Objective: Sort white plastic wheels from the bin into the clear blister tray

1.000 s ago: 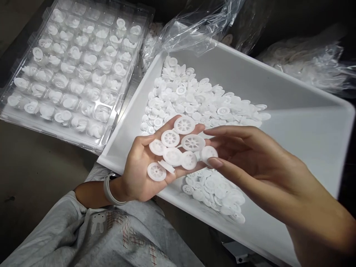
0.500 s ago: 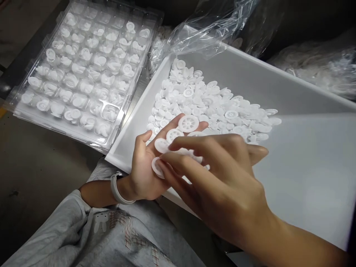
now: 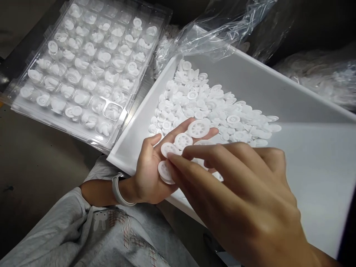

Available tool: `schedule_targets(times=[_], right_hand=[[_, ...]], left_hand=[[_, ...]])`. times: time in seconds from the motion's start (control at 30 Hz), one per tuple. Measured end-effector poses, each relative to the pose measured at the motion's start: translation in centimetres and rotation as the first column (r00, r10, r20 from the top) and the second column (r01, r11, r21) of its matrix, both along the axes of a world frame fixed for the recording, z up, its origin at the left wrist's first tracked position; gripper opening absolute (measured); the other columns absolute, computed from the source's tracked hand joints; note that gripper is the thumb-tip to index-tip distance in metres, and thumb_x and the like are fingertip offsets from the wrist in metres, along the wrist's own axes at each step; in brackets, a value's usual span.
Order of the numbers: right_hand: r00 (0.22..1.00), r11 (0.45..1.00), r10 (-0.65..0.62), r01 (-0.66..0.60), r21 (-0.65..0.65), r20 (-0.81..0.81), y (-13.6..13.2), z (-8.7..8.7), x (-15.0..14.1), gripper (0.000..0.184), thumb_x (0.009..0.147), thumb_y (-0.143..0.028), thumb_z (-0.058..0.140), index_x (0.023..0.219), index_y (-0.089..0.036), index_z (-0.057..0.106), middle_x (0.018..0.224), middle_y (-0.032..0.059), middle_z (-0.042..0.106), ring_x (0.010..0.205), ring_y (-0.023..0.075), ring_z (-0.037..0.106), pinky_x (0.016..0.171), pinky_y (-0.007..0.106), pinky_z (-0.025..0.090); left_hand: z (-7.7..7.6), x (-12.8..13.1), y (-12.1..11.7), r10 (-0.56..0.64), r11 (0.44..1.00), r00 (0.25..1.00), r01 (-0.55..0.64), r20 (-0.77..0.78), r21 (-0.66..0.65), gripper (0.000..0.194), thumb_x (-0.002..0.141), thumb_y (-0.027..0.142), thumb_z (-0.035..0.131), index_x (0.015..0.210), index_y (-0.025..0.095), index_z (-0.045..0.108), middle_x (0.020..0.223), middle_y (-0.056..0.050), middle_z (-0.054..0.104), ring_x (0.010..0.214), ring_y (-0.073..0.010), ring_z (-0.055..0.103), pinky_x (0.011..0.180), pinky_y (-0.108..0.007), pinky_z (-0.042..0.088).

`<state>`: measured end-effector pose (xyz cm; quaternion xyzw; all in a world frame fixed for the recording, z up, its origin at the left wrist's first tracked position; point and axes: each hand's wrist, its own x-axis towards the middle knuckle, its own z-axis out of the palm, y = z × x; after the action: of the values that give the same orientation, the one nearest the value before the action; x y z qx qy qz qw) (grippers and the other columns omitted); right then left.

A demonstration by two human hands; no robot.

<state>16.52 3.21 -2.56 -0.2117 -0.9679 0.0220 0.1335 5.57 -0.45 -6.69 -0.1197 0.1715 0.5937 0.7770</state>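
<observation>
My left hand (image 3: pixel 150 174) lies palm up over the near left corner of the white bin, fingers stretched out under several small white spoked plastic wheels. One wheel (image 3: pixel 198 128) rests on the fingertips, another (image 3: pixel 183 141) just below it, and overlapping ones (image 3: pixel 164 171) sit near the base of the thumb. Reaching across from the right, my right hand (image 3: pixel 236 196) has its fingertips closed at the edge of a wheel (image 3: pixel 168 149) on the palm. Its fingers hide part of the other wheels, and its thumb tip is mostly covered.
A loose heap of white wheels (image 3: pixel 205 100) fills the far left of the white bin (image 3: pixel 314 167). To the left stands a clear compartment tray (image 3: pixel 91 139) with white pieces in its pockets. Clear plastic film (image 3: pixel 211 39) drapes over the bin's far edge; bagged pieces (image 3: pixel 319 78) lie behind.
The view has shifted slightly, moving everything a little rightward. My right fingers have spread somewhat, and the wheel near the left thumb's base now shows more of its face.
</observation>
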Motion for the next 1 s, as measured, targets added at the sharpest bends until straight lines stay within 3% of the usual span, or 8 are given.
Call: schedule_targets(times=[0.13, 0.23, 0.37, 0.53, 0.67, 0.73, 0.8, 1.0], right_hand=[[0.999, 1.000, 0.025, -0.025, -0.003, -0.033, -0.5, -0.3, 0.4, 0.020, 0.084, -0.004, 0.057, 0.102, -0.012, 0.060, 0.088, 0.0098, 0.065, 0.073, 0.0210, 0.045, 0.064, 0.039, 0.028], [0.998, 0.999, 0.044, -0.044, -0.004, -0.039, -0.7, -0.4, 0.6, 0.025, 0.084, -0.003, 0.058, 0.107, -0.011, 0.060, 0.091, 0.0115, 0.066, 0.074, 0.0210, 0.047, 0.064, 0.038, 0.028], [0.995, 0.999, 0.034, -0.033, 0.013, -0.092, -0.8, -0.8, 0.7, 0.022, 0.083, -0.005, 0.060, 0.104, -0.010, 0.063, 0.088, 0.0113, 0.066, 0.073, 0.0201, 0.049, 0.062, 0.036, 0.029], [0.992, 1.000, 0.002, 0.000, 0.011, -0.128, -0.7, -1.2, 0.6, 0.022, 0.080, -0.004, 0.065, 0.101, -0.011, 0.065, 0.084, 0.0091, 0.065, 0.069, 0.0187, 0.050, 0.060, 0.035, 0.030], [0.984, 0.999, 0.000, -0.008, -0.047, -0.180, -0.3, -1.1, 1.0, 0.020, 0.083, -0.007, 0.065, 0.101, -0.013, 0.063, 0.082, 0.0069, 0.063, 0.070, 0.0174, 0.052, 0.061, 0.035, 0.033], [0.978, 0.994, 0.066, -0.082, -0.068, -0.200, -0.1, -1.0, 1.7, 0.020, 0.081, -0.007, 0.066, 0.100, -0.012, 0.063, 0.084, 0.0069, 0.063, 0.074, 0.0181, 0.055, 0.063, 0.035, 0.036], [0.972, 0.984, 0.146, -0.162, -0.075, -0.185, -0.1, -1.2, 2.6, 0.018, 0.082, -0.007, 0.065, 0.099, -0.012, 0.065, 0.087, 0.0081, 0.063, 0.077, 0.0190, 0.058, 0.063, 0.035, 0.038], [0.953, 0.958, 0.282, -0.273, 0.088, -0.107, -0.6, -2.0, 3.2, 0.020, 0.083, 0.000, 0.053, 0.098, -0.003, 0.066, 0.088, 0.0134, 0.064, 0.074, 0.0200, 0.055, 0.056, 0.035, 0.037]], left_hand=[[-0.2, 0.0, 0.0, -0.004, 1.000, 1.000, 0.004, 0.014, 0.009, 0.051, 0.095, 0.046, 0.021, 0.127, 0.031, 0.058, 0.117, 0.000, 0.067, 0.114, -0.0226, 0.064, 0.115, -0.050, 0.033], [-0.6, 0.1, -0.1, -0.003, 1.000, 0.999, 0.002, 0.050, 0.018, 0.047, 0.096, 0.043, 0.025, 0.122, 0.030, 0.062, 0.114, 0.002, 0.068, 0.107, -0.0175, 0.067, 0.109, -0.038, 0.044], [-0.7, -0.1, 0.0, 0.025, 0.999, 0.994, -0.028, 0.108, 0.028, 0.050, 0.096, 0.039, 0.022, 0.125, 0.025, 0.060, 0.116, -0.003, 0.067, 0.101, -0.0159, 0.069, 0.087, -0.024, 0.056], [-0.8, -0.2, -0.1, 0.033, 0.998, 0.991, -0.040, 0.126, 0.057, 0.052, 0.097, 0.041, 0.020, 0.126, 0.024, 0.059, 0.114, -0.004, 0.068, 0.101, -0.0172, 0.069, 0.085, -0.024, 0.056], [-1.1, 0.0, -0.2, 0.046, 0.997, 0.996, -0.051, 0.079, 0.061, 0.043, 0.093, 0.043, 0.033, 0.124, 0.029, 0.060, 0.120, -0.002, 0.066, 0.113, -0.0205, 0.065, 0.107, -0.039, 0.045], [-1.3, 0.1, -0.1, 0.055, 0.996, 0.995, -0.060, 0.078, 0.061, 0.042, 0.092, 0.044, 0.035, 0.124, 0.030, 0.059, 0.125, -0.002, 0.064, 0.123, -0.0254, 0.059, 0.116, -0.052, 0.033], [-1.3, 0.1, 0.0, 0.055, 0.997, 0.994, -0.059, 0.091, 0.044, 0.043, 0.092, 0.044, 0.034, 0.126, 0.028, 0.058, 0.130, -0.004, 0.061, 0.129, -0.0306, 0.053, 0.115, -0.060, 0.029], [-1.3, 0.0, 0.0, 0.039, 0.996, 0.993, -0.047, 0.108, 0.072, 0.048, 0.094, 0.042, 0.032, 0.135, 0.025, 0.050, 0.139, -0.008, 0.055, 0.135, -0.0334, 0.044, 0.116, -0.060, 0.028]])
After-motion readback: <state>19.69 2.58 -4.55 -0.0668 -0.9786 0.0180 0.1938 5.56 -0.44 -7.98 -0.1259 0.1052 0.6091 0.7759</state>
